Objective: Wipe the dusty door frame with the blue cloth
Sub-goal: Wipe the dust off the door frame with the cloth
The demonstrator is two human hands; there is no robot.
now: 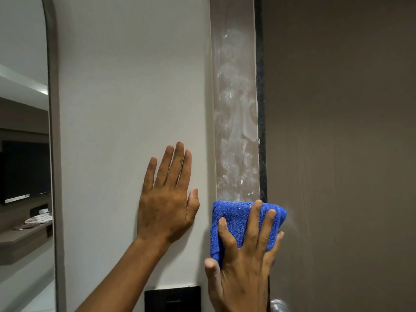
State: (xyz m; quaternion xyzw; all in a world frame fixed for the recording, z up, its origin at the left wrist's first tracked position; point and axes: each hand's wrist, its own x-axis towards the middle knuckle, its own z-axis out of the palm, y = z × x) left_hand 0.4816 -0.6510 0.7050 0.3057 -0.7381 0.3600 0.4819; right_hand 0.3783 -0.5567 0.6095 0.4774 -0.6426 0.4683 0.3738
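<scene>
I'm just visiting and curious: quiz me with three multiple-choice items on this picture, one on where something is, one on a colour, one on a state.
1. Where does the left hand rest?
A. flat on the white wall
B. on the door knob
C. on the mirror

2. What colour is the cloth?
A. green
B. blue
C. white

3. How is the door frame above the cloth?
A. wiped clean
B. freshly painted red
C. smeared with whitish dust

Answers: 1 A, the palm and spread fingers lie against the wall beside the frame. 2 B, the folded cloth under the right hand is bright blue. 3 C, pale streaks and specks cover the strip above the cloth.
</scene>
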